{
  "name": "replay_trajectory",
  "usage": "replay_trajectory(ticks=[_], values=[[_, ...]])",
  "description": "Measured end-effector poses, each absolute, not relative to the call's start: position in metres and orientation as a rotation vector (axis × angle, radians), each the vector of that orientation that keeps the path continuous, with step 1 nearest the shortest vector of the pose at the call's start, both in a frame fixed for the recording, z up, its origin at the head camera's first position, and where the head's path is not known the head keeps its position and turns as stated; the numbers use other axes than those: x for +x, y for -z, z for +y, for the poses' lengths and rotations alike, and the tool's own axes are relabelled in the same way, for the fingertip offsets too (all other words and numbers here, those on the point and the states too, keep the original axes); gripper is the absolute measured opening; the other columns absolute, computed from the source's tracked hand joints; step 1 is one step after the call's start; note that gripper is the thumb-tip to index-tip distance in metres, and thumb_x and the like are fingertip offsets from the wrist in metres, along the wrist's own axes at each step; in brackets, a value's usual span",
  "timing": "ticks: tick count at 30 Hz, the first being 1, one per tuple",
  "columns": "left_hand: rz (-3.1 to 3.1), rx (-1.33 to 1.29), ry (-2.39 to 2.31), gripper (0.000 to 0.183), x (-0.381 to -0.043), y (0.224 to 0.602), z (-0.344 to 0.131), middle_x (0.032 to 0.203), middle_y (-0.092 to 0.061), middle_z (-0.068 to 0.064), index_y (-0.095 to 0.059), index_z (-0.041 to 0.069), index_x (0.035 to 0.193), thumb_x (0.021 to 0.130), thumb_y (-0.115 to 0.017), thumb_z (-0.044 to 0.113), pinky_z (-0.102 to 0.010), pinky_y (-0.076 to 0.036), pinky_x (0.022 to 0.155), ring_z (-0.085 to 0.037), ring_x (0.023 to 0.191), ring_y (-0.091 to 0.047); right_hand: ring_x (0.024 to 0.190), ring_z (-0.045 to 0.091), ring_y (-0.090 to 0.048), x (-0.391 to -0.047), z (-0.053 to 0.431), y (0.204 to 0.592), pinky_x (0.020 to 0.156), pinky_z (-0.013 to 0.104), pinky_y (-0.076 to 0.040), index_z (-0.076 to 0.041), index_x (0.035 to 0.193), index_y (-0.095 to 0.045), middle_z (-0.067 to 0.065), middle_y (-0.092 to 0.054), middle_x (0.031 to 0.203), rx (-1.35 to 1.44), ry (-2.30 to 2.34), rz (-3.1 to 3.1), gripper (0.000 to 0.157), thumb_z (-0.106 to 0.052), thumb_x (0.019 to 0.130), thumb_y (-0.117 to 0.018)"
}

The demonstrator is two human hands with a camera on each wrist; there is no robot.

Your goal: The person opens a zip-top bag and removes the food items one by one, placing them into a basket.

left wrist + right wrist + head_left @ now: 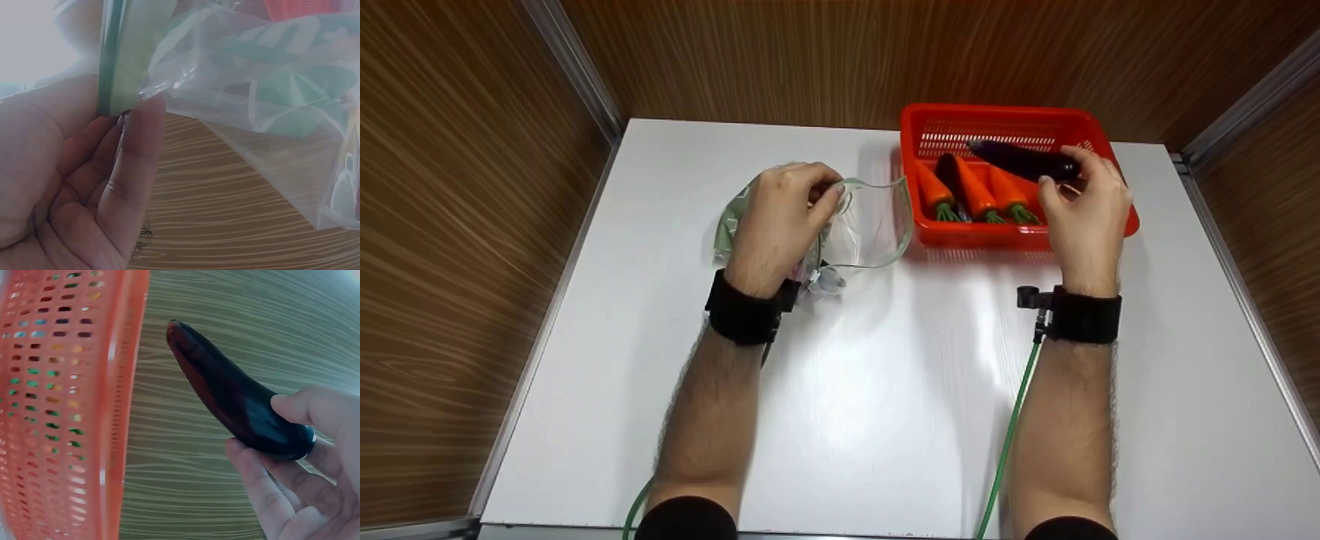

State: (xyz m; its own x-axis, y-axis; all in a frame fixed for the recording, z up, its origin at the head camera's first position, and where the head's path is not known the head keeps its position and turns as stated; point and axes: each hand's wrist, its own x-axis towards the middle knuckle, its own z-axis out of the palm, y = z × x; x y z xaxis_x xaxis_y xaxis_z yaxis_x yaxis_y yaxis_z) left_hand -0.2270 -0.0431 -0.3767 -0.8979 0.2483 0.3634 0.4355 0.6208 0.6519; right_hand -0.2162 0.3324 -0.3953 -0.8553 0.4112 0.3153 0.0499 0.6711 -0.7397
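Note:
In the head view my left hand (pixel 784 217) pinches the green-edged rim of a clear plastic bag (pixel 877 229), whose mouth gapes toward the right. The left wrist view shows thumb and forefinger on the bag's green strip (pixel 132 56); green print marks its clear side. My right hand (pixel 1089 214) grips a dark purple eggplant (pixel 1020 159) by its thick, rounded end. That eggplant is held tilted above the red basket (pixel 982 237), its narrow end pointing left. Several orange carrots (pixel 976 191) with green tops lie in the basket, beside another dark eggplant (pixel 949 174).
A white table (pixel 840 420) carries the bag and basket. Wood-patterned panels (pixel 765 60) enclose the back and sides. The basket stands at the back right, just beside the bag's mouth. A green cable (pixel 1009 442) runs from the right wrist band toward the front edge.

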Motion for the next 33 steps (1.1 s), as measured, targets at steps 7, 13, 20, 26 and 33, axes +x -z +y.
replay_trajectory(ticks=[7,13,20,26,33], values=[[-2.599,-0.564,1.143,0.017,-0.228,0.378,-0.043,0.110,-0.089,-0.011,-0.090,0.005,0.117,0.115,-0.078,0.017,-0.040,-0.066,0.095,-0.024,0.101,-0.083,0.138,0.036,-0.080,-0.226,0.338,0.408,0.119,0.042,-0.066,-0.008,0.156,-0.074,0.020,-0.074,0.152,-0.406,-1.009,-2.444,0.046,-0.014,0.110,-0.078],[-2.603,-0.554,1.151,0.017,-0.228,0.378,-0.043,0.110,-0.089,-0.011,-0.090,0.005,0.117,0.115,-0.078,0.017,-0.040,-0.066,0.095,-0.024,0.101,-0.083,0.138,0.037,-0.078,-0.232,0.343,0.417,0.119,0.048,-0.066,-0.008,0.156,-0.074,0.020,-0.072,0.155,-0.458,-0.976,-2.484,0.046,-0.015,0.110,-0.077],[-2.607,-0.554,1.148,0.017,-0.228,0.376,-0.042,0.111,-0.089,-0.010,-0.090,0.006,0.118,0.115,-0.077,0.017,-0.039,-0.066,0.095,-0.023,0.102,-0.083,0.144,0.039,-0.073,-0.235,0.346,0.424,0.121,0.054,-0.063,-0.008,0.157,-0.073,0.021,-0.071,0.158,-0.519,-0.931,-2.533,0.047,-0.020,0.112,-0.076],[-2.604,-0.559,1.150,0.017,-0.228,0.377,-0.042,0.111,-0.089,-0.011,-0.090,0.005,0.118,0.115,-0.077,0.017,-0.039,-0.066,0.095,-0.023,0.102,-0.083,0.145,0.040,-0.070,-0.234,0.347,0.427,0.124,0.054,-0.060,-0.004,0.157,-0.071,0.023,-0.071,0.158,-0.551,-0.949,-2.565,0.048,-0.021,0.113,-0.078],[-2.600,-0.574,1.145,0.017,-0.227,0.378,-0.043,0.112,-0.089,-0.011,-0.090,0.005,0.118,0.115,-0.078,0.017,-0.040,-0.066,0.095,-0.024,0.102,-0.084,0.139,0.044,-0.075,-0.236,0.345,0.431,0.120,0.056,-0.061,0.002,0.147,-0.076,0.027,-0.077,0.149,-0.478,-0.939,-2.608,0.038,-0.015,0.114,-0.076]])
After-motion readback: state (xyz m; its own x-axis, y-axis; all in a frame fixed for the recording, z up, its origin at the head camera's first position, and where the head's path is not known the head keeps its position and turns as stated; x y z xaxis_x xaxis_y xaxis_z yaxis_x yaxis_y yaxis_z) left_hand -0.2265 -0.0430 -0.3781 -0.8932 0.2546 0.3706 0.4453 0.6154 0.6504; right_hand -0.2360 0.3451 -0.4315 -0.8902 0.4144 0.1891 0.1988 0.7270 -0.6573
